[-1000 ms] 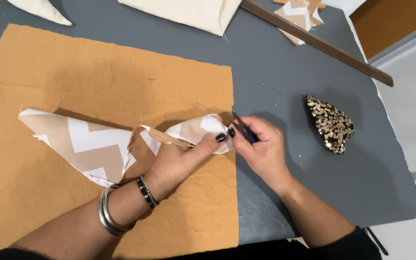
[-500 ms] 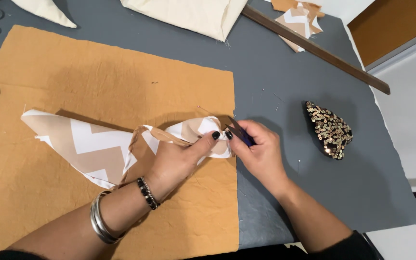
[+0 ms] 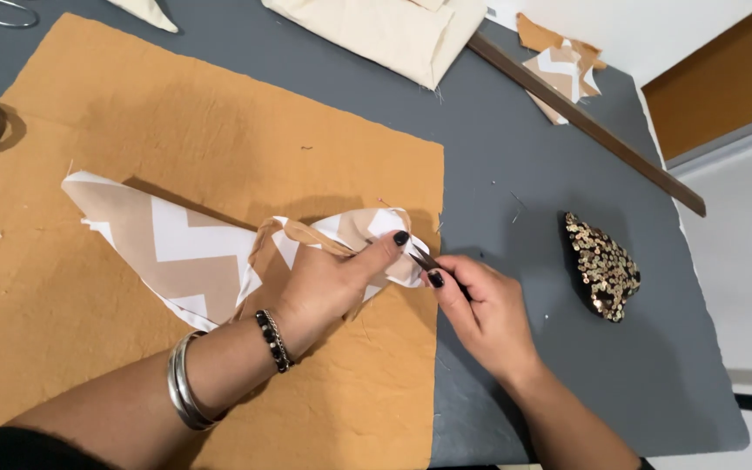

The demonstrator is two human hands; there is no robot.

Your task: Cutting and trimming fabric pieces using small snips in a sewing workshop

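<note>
On a grey table (image 3: 567,365) spread with mustard cloth (image 3: 176,130), the left hand (image 3: 324,283) pins tan-and-white chevron fabric (image 3: 184,248) while the right hand (image 3: 480,313) pinches a thin dark tool (image 3: 422,259).

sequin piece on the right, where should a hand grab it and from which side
Probably the narrow lower tip of the sequin piece, coming from the right hand side. It lies flat and alone on the grey table, so pinch an edge from above.
</note>
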